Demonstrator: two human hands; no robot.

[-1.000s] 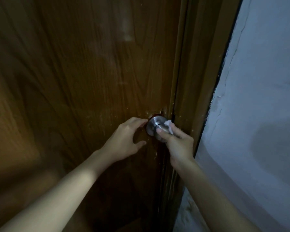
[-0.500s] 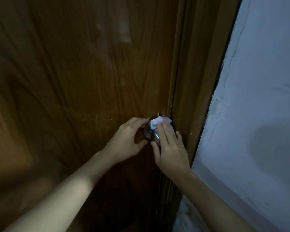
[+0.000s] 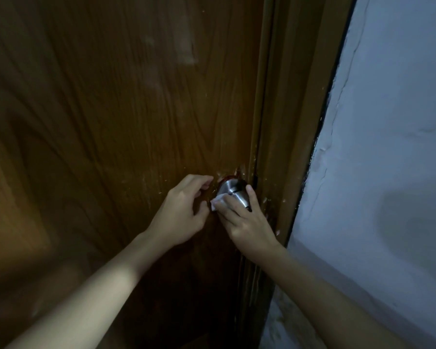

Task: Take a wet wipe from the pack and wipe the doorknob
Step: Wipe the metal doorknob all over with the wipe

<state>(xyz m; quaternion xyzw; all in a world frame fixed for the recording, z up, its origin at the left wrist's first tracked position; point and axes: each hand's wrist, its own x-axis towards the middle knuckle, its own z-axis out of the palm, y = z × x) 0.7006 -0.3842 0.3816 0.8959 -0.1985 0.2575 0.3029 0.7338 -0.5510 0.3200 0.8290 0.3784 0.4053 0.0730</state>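
A round silver doorknob [image 3: 230, 190] sticks out of the brown wooden door [image 3: 126, 109] near its right edge. My right hand [image 3: 247, 220] cups the knob from below and the right, pressing a small white wet wipe [image 3: 218, 201] against its lower left side. My left hand [image 3: 184, 212] rests on the door just left of the knob, fingers curled and spread, fingertips close to the knob's base. It holds nothing. No pack of wipes is in view.
The brown door frame [image 3: 287, 147] runs down right of the knob. Past it is a pale, cracked painted wall [image 3: 388, 172]. The light is dim.
The wipe has moved from the top of the knob round to its lower left, and my right hand has turned under the knob. My left hand has stayed in place.
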